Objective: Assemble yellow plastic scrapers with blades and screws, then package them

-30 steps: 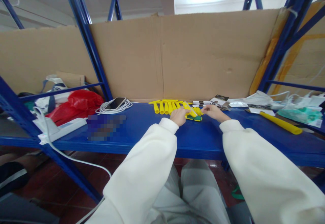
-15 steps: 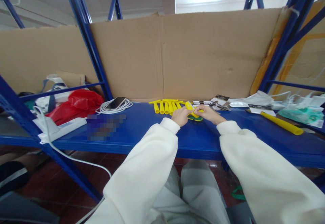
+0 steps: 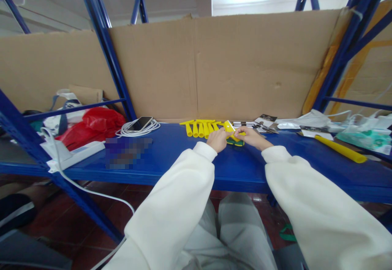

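Both my hands meet over the blue shelf, closed on one yellow tool [image 3: 228, 127] with a pale strip on its head. My left hand [image 3: 217, 140] pinches it from the left, and my right hand [image 3: 251, 137] holds its lower end with the fingertips. Just beneath the hands lies a green and yellow item [image 3: 235, 142], partly covered by them. A row of several yellow T-shaped tools [image 3: 201, 129] rests left of my left hand, handles toward me. Behind my right hand are black and white packets [image 3: 266, 120].
On the left are a phone [image 3: 140, 124] on a coiled white cable, a white power strip [image 3: 78, 155] and a red bag [image 3: 94, 125]. A long yellow handle [image 3: 341, 149] and plastic bags [image 3: 363, 135] lie right. Cardboard [image 3: 245, 65] stands behind; a person's leg shows lower left.
The yellow tool in my hands has tilted slightly, showing more of its pale strip. My hands have stayed in nearly the same place.
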A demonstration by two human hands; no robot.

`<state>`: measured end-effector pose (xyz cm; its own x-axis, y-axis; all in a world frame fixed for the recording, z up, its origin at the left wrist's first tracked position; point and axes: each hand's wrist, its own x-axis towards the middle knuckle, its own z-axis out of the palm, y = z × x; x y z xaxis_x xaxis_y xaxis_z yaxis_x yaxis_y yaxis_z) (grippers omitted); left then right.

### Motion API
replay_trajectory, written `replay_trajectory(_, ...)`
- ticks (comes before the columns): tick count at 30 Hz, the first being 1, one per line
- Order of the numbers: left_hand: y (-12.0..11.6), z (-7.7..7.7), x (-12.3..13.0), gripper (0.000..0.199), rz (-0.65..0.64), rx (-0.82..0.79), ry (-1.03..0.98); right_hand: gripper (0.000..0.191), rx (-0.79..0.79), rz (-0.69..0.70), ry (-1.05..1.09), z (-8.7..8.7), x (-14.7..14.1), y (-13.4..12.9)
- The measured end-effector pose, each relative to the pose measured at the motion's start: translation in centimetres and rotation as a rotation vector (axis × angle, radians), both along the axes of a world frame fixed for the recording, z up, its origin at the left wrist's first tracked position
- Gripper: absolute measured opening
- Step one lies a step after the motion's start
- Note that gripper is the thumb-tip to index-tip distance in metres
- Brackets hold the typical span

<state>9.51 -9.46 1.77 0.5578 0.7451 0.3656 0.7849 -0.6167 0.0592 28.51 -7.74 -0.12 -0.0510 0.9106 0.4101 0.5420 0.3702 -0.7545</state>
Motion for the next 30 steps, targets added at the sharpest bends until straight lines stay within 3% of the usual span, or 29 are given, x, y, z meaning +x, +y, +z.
replay_trajectory(12,-0.26,0.26,-0.02,0.057,-0.027,-0.025,-0.012,0.022,-0.012,0.058,0.081,-0.25,0.17,0.34)
replay_trajectory(18,-0.11,0.42,-0.05,0.052,0.009,-0.009,-0.022,0.028,0.026,0.001,0.258,-0.41,0.43,0.9)
replay_trajectory(24,0.04,0.38,-0.17,0.051,0.004,-0.003,0.006,0.025,-0.132,0.092,0.283,-0.01,0.22,0.38)
replay_trajectory(30,-0.07,0.42,-0.34,0.058,-0.03,0.006,0.061,0.022,-0.075,0.063,0.31,0.27,0.23,0.16)
